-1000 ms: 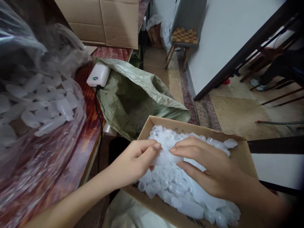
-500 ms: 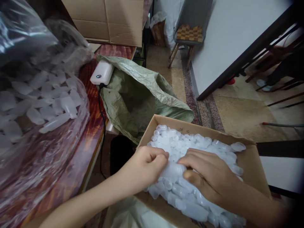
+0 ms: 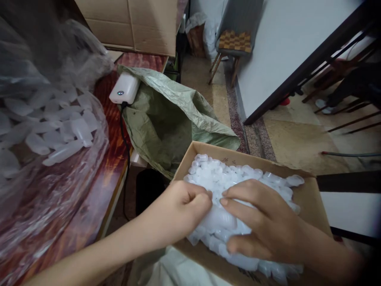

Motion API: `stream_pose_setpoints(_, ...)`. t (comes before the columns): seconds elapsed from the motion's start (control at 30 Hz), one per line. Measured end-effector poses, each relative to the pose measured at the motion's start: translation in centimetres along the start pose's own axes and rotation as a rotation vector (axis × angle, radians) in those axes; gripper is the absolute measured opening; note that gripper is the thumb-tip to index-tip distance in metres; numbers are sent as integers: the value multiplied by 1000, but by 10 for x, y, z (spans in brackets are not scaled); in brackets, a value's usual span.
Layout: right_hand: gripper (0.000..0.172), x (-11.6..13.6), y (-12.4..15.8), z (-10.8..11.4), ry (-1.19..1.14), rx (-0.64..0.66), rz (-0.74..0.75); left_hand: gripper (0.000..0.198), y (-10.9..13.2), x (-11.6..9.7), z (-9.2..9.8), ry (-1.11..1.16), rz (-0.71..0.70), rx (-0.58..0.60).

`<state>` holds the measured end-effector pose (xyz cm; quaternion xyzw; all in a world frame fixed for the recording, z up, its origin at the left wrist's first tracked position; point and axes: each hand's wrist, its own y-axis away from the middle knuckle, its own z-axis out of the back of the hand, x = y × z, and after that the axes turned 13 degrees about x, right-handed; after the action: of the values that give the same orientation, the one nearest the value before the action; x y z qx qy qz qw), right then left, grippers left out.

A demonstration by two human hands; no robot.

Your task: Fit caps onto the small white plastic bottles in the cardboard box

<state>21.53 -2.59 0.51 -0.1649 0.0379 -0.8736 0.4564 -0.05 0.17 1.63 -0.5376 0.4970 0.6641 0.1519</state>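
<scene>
My left hand (image 3: 188,207) is closed in a fist around one end of a translucent white plastic bottle (image 3: 220,219), whose other end sticks out to the right. Just right of that bottle, my right hand (image 3: 260,218) hovers with its fingers spread and curved. I cannot tell whether its fingertips touch anything. Under both hands stands a cardboard box (image 3: 317,202) filled with small translucent white plastic pieces (image 3: 212,169), some cup-shaped and some like small bottles. My hands hide part of the pile.
A green woven sack (image 3: 166,119) gapes beyond the box. On the reddish table (image 3: 114,131) at left lies a clear plastic bag (image 3: 99,107) with several translucent bottles (image 3: 79,129). A white power bank (image 3: 125,88) trails a black cable. Farther off stands a grey chair (image 3: 238,24).
My right hand has let go of the bottle's end, and its fingers have spread apart. The left hand keeps its grip. The whole view has shifted slightly.
</scene>
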Motion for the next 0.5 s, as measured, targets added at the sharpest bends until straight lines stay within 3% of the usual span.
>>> stream_pose_setpoints(0.1, 19, 12, -7, 5, -119, 100, -44, 46, -1, 3, -10, 35, 68, 91)
stream_pose_setpoints(0.2, 20, 17, -11, 7, -441, 164, -252, 49, 0, 2, -14, -151, -71, -55)
stream_pose_setpoints(0.3, 12, 12, -12, 3, -542, 169, -467, 44, 2, 0, -3, -577, -216, -365)
stream_pose_setpoints(0.37, 8, 6, -11, -3, -477, 185, -503, 39, 4, -2, 13, -941, -195, -655)
stream_pose_setpoints(0.43, 11, 1, -9, -9, -370, 299, -360, 29, 4, -2, 25, -1224, -97, -926)
stream_pose_setpoints(0.5, 13, 0, -7, -14, -271, 491, -150, 26, 3, 0, 26, -1353, -57, -1023)
